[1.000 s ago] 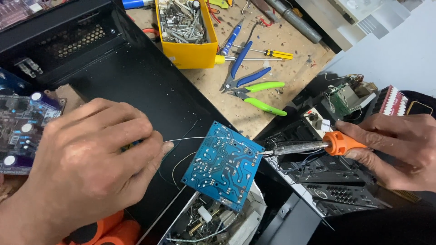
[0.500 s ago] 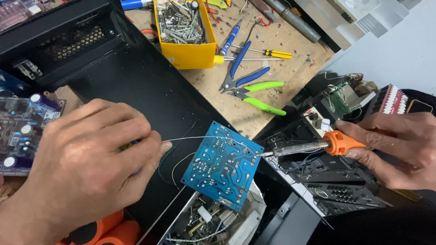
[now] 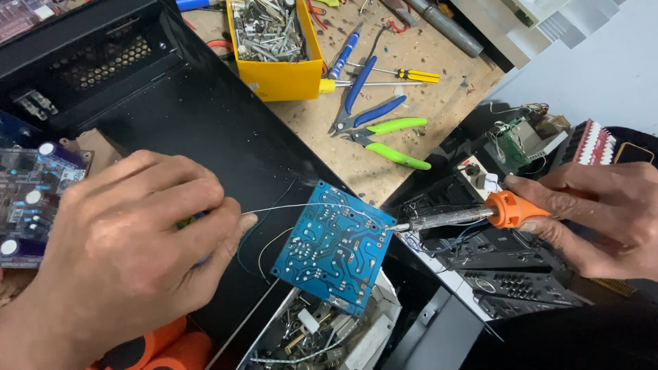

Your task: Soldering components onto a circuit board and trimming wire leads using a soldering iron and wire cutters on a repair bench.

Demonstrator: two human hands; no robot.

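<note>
Blue circuit board (image 3: pixel 334 248), thin, stiff and fragile, is overhanging the black case's (image 3: pixel 205 130) edge; left hand (image 3: pixel 130 253) is pinching solder wire (image 3: pixel 301 205), right hand (image 3: pixel 603 216) is clenching the soldering iron (image 3: pixel 466 216).

Two pliers (image 3: pixel 370 113), two screwdrivers (image 3: pixel 401 74)

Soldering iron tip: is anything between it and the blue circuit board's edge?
Nothing visible. The orange-handled soldering iron in the right hand already meets the blue circuit board at its right edge, beside thin solder wire from the left hand.
</note>
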